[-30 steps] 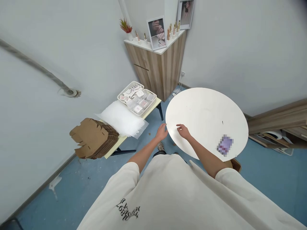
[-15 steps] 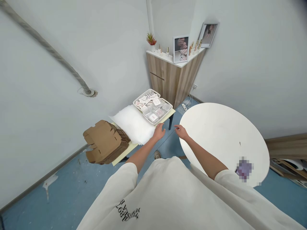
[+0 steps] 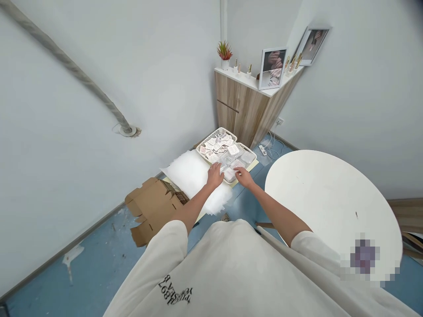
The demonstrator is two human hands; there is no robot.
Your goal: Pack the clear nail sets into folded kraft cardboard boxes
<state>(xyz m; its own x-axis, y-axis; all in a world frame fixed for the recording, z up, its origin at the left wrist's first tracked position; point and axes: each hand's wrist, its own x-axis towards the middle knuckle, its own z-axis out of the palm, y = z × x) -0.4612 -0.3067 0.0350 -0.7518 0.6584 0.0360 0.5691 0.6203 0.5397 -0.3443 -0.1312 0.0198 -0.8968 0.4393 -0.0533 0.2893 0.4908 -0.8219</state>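
Observation:
Two white plastic baskets stand end to end on a low pale-yellow table. The farther basket holds many small printed cards. In the nearer basket lie several clear flat cases, some with pale or pinkish contents. My left hand is over its near left corner, fingers stretched forward and holding nothing visible. On the other side, my right hand reaches in from the near right, fingers apart beside a clear case. Whether its fingertips touch that case is hard to tell.
A stack of white sheets and a pile of flat brown cardboard boxes lie left of the baskets. A round white table stands to the right. Behind is a wooden corner cabinet; a power strip lies on the floor.
Both hands have moved from the gap before the table to the nearer basket and closer together. The view has shifted, so the furniture appears farther right.

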